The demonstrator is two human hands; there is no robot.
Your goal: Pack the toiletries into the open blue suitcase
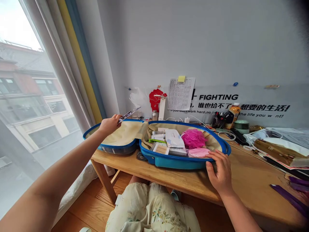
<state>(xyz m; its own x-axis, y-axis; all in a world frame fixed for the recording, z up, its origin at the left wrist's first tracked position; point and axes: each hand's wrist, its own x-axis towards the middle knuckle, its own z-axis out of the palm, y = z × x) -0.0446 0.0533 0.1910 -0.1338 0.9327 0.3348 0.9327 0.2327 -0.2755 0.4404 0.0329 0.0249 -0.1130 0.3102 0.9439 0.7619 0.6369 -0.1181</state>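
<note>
A small blue suitcase point(178, 162) lies opened out on the wooden table, its cream-lined lid point(120, 133) to the left. Above the lid's far side my left hand point(109, 124) is closed on a thin flat item with a dark-and-white pattern point(127, 114); its kind is unclear. My right hand point(220, 170) grips the suitcase's near right edge, fingertips over the rim and thumb outside. Just inside from those fingers is a flat pink item point(198, 152). A bright pink bath puff point(193, 138), a white packet point(174, 138), a box of cotton swabs point(160, 149) and white tubes point(158, 135) fill the packed half.
The wooden table point(246, 183) has a drink bottle point(233, 116), cables, a brown pouch point(272, 149) and purple strips point(289, 196) at the right. A white lamp point(162, 109) stands behind the suitcase. Curtains point(72, 64) and a window are on the left.
</note>
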